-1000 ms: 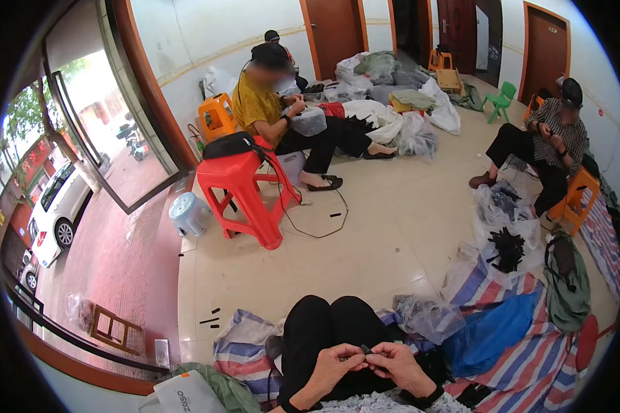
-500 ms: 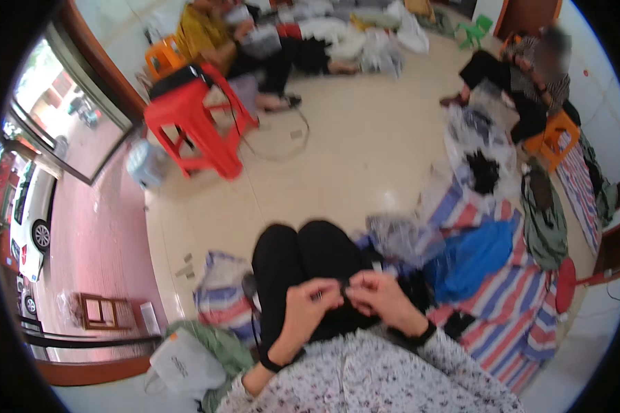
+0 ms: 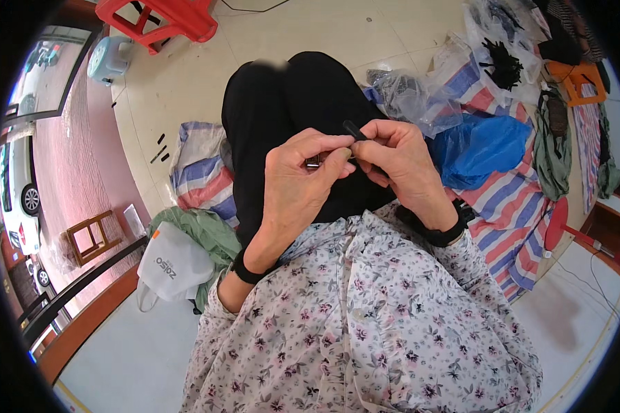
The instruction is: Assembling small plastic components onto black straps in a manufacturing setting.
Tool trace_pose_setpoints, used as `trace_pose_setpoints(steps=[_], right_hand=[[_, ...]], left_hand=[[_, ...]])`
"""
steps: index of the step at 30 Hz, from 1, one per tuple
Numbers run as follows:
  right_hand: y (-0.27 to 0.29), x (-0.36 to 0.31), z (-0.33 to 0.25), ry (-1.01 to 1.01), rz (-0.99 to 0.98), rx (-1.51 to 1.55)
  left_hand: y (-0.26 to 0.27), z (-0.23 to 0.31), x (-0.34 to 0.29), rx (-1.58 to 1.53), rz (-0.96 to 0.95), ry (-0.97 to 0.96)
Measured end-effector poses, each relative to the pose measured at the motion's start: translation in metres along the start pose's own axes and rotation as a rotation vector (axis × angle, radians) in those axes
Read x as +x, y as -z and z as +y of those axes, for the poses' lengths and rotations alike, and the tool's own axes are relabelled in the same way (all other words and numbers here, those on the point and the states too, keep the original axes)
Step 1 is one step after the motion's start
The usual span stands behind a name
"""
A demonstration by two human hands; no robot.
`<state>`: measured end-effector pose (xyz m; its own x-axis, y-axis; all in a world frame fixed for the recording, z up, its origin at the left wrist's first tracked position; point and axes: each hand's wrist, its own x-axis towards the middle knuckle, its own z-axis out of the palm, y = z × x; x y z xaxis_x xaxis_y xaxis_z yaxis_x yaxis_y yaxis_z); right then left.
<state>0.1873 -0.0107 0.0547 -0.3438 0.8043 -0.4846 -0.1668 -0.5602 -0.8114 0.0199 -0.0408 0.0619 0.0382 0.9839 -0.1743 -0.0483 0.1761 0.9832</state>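
both hands, left hand (image 3: 303,180) and right hand (image 3: 392,160), fingertips pinched together

Small black strip (image 3: 355,131) pinched between fingertips, tilted, above black-trousered lap

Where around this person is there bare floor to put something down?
Bare tile lies ahead of the knees, between the red stool and clear plastic bags. The striped mat on the right is crowded, and beside the left hand bags crowd the floor.
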Motion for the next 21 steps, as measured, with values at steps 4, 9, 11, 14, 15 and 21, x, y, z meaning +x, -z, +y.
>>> trace_pose_setpoints(steps=[4,9,11,14,15,21], right_hand=[[-0.005,-0.007,-0.002,-0.01,-0.017,0.104],[0.011,-0.008,0.003,0.038,0.017,0.169],[0.013,-0.008,0.004,0.057,0.043,0.159],[0.011,-0.006,0.007,0.062,0.035,0.153],[0.009,-0.006,0.007,0.056,0.026,0.147],[0.005,-0.009,0.006,0.024,-0.048,0.156]], left_hand=[[0.004,0.003,-0.001,-0.068,0.022,0.037],[0.004,0.011,0.004,-0.059,0.044,0.061],[0.003,0.011,0.003,-0.06,0.043,0.055],[0.003,0.008,0.003,-0.028,0.049,0.037],[0.002,0.011,0.003,-0.014,0.059,0.032],[0.001,0.004,0.002,0.124,0.052,-0.075]])
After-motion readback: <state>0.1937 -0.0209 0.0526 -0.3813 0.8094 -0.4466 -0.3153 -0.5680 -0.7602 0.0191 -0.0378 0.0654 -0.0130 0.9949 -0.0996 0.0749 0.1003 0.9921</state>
